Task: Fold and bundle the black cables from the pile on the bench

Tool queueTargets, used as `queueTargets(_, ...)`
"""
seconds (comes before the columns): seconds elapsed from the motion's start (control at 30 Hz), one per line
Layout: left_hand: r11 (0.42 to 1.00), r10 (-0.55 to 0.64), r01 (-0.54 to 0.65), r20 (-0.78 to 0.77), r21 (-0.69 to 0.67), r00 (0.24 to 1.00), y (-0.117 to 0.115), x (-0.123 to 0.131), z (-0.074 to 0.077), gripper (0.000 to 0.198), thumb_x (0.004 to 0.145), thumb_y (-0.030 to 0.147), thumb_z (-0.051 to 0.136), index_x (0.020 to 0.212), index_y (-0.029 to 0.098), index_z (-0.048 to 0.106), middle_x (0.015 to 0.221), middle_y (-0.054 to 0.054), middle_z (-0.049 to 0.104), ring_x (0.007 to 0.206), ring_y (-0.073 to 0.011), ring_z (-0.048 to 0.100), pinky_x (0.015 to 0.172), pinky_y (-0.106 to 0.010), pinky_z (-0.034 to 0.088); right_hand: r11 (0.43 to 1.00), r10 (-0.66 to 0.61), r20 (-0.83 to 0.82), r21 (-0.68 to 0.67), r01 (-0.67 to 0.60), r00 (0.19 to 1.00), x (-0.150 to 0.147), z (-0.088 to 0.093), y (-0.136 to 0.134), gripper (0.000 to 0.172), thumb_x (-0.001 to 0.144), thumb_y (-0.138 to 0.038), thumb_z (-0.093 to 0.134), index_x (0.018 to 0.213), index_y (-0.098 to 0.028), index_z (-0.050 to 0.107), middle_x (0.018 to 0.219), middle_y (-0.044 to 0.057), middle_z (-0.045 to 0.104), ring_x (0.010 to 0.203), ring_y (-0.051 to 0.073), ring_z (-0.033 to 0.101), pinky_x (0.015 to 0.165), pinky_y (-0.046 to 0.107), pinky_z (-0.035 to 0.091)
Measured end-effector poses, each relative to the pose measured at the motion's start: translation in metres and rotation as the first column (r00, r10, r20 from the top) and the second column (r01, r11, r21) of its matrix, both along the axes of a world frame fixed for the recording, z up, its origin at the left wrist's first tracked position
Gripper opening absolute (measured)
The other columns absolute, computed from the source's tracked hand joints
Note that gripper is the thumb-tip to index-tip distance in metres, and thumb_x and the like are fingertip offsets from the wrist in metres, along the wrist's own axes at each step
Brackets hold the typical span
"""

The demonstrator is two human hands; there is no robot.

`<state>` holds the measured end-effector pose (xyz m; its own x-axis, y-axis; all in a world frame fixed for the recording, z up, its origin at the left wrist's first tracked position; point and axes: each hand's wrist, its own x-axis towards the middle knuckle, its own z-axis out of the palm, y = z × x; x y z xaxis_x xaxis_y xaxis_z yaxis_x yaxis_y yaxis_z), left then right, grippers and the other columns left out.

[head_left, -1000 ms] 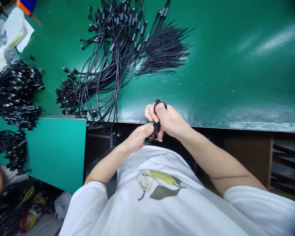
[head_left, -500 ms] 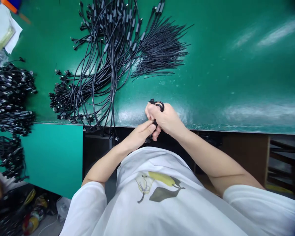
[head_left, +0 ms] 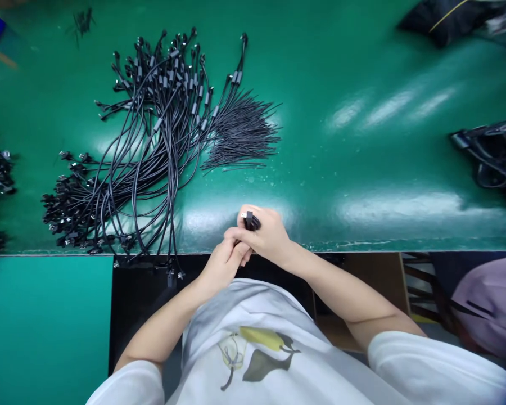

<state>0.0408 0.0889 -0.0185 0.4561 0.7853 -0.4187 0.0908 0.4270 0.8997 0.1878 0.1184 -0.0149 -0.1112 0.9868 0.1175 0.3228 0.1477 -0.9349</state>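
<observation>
My right hand [head_left: 266, 235] is closed around a short coiled black cable [head_left: 253, 223], just over the table's front edge. The cable's plug, with a bright metal tip, sticks out at the top of the fist. Pressed against the underside of that fist is my left hand [head_left: 223, 261], its thumb and fingers pinched together on the lower part of the cable, which is mostly hidden. Ahead and to the left lies a heap of black cables [head_left: 168, 140] with small plugs at their ends. Beside it is a fan of thin black ties [head_left: 247, 132].
The green table [head_left: 320, 197] runs across the view. More cables lie at the left edge, above a lower green surface [head_left: 46, 315]. At the right are a black bundle [head_left: 493, 154] and a dark bag-like thing [head_left: 442, 19]. Someone in mauve clothing [head_left: 493, 304] is at the far right.
The view has swung to the right, so the heaps appear further left and lower. The cable's open loop now looks bunched tighter in my right fist. Both hands remain together.
</observation>
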Motion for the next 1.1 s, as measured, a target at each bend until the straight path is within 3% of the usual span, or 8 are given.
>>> queueTargets(0.1, 0.986, -0.034, 0.063, -0.181, 0.153, 0.983, 0.009, -0.003, -0.001, 0.041, 0.094, 0.049, 0.051, 0.073, 0.015, 0.063, 0.075, -0.005, 0.065, 0.074, -0.0171, 0.060, 0.072, -0.028, 0.045, 0.996, -0.047, 0.079, 0.080, 0.041, 0.996, -0.003, -0.006, 0.002, 0.058, 0.083, -0.072, 0.055, 0.061, -0.020, 0.040, 0.057, -0.001, 0.045, 0.054, 0.010, 0.036, 0.057, 0.027, 0.028)
queueTargets(0.23, 0.979, -0.151, 0.168, -0.142, 0.116, 0.978, 0.021, -0.012, -0.005, 0.037, 0.093, 0.044, 0.052, 0.073, 0.015, 0.063, 0.079, -0.005, 0.067, 0.077, -0.0175, 0.060, 0.074, -0.028, 0.045, 0.984, -0.033, 0.120, 0.179, 0.011, 0.992, -0.008, -0.006, 0.003, 0.053, 0.088, -0.064, 0.056, 0.062, -0.020, 0.039, 0.057, -0.002, 0.043, 0.054, 0.010, 0.034, 0.057, 0.027, 0.028)
queueTargets(0.33, 0.986, -0.156, 0.159, -0.054, 0.053, 0.986, 0.023, -0.022, -0.010, 0.038, 0.091, 0.047, 0.055, 0.070, 0.015, 0.059, 0.068, -0.001, 0.059, 0.065, -0.0131, 0.052, 0.066, -0.026, 0.041, 0.965, 0.233, 0.121, 0.098, -0.245, 0.965, 0.002, 0.000, 0.016, 0.044, 0.086, -0.057, 0.061, 0.068, -0.019, 0.048, 0.064, -0.001, 0.051, 0.057, 0.009, 0.041, 0.057, 0.024, 0.032)
queueTargets(0.4, 0.999, -0.009, 0.010, 0.059, -0.032, 0.998, 0.022, -0.027, -0.012, 0.039, 0.089, 0.051, 0.058, 0.073, 0.015, 0.057, 0.062, 0.002, 0.052, 0.058, -0.0104, 0.046, 0.061, -0.025, 0.038, 0.928, 0.370, 0.103, 0.011, -0.373, 0.923, 0.019, 0.002, 0.037, 0.034, 0.090, -0.050, 0.057, 0.077, -0.018, 0.057, 0.071, 0.000, 0.058, 0.062, 0.010, 0.049, 0.060, 0.024, 0.037)
queueTargets(0.5, 0.945, 0.294, -0.251, 0.205, -0.212, 0.934, 0.025, -0.031, -0.010, 0.041, 0.083, 0.053, 0.068, 0.073, 0.016, 0.053, 0.060, 0.006, 0.042, 0.052, -0.0069, 0.038, 0.054, -0.023, 0.034, 0.999, 0.021, 0.300, 0.042, -0.035, 0.954, 0.051, -0.007, 0.081, 0.025, 0.093, -0.038, 0.052, 0.085, -0.018, 0.063, 0.082, 0.004, 0.061, 0.071, 0.014, 0.052, 0.069, 0.028, 0.040)
queueTargets(0.57, 0.901, 0.398, -0.328, 0.239, -0.284, 0.886, 0.029, -0.031, -0.006, 0.042, 0.078, 0.051, 0.074, 0.072, 0.016, 0.051, 0.060, 0.006, 0.041, 0.050, -0.0053, 0.036, 0.051, -0.021, 0.032, 0.985, -0.174, 0.517, 0.084, 0.152, 0.838, 0.068, -0.020, 0.109, 0.018, 0.089, -0.033, 0.058, 0.082, -0.017, 0.062, 0.085, 0.006, 0.059, 0.074, 0.016, 0.050, 0.071, 0.031, 0.039)
queueTargets(0.87, 0.879, 0.433, -0.330, 0.285, -0.346, 0.855, 0.030, -0.028, -0.003, 0.040, 0.075, 0.047, 0.079, 0.078, 0.013, 0.058, 0.058, 0.007, 0.040, 0.048, -0.0028, 0.034, 0.048, -0.018, 0.028, 0.965, -0.259, 0.721, 0.228, 0.132, 0.643, 0.099, -0.040, 0.118, 0.024, 0.093, -0.039, 0.051, 0.082, -0.019, 0.059, 0.089, 0.012, 0.059, 0.086, 0.025, 0.054, 0.079, 0.039, 0.042)
queueTargets(1.1, 0.914, 0.370, -0.268, 0.357, -0.305, 0.858, 0.020, -0.021, 0.009, 0.036, 0.081, 0.044, 0.074, 0.094, 0.012, 0.064, 0.058, 0.007, 0.038, 0.048, -0.0034, 0.034, 0.048, -0.018, 0.027, 0.929, -0.365, 0.312, 0.053, 0.367, 0.877, 0.083, -0.017, 0.072, 0.016, 0.087, -0.028, 0.058, 0.097, -0.018, 0.065, 0.077, 0.004, 0.063, 0.065, 0.014, 0.054, 0.070, 0.031, 0.043)
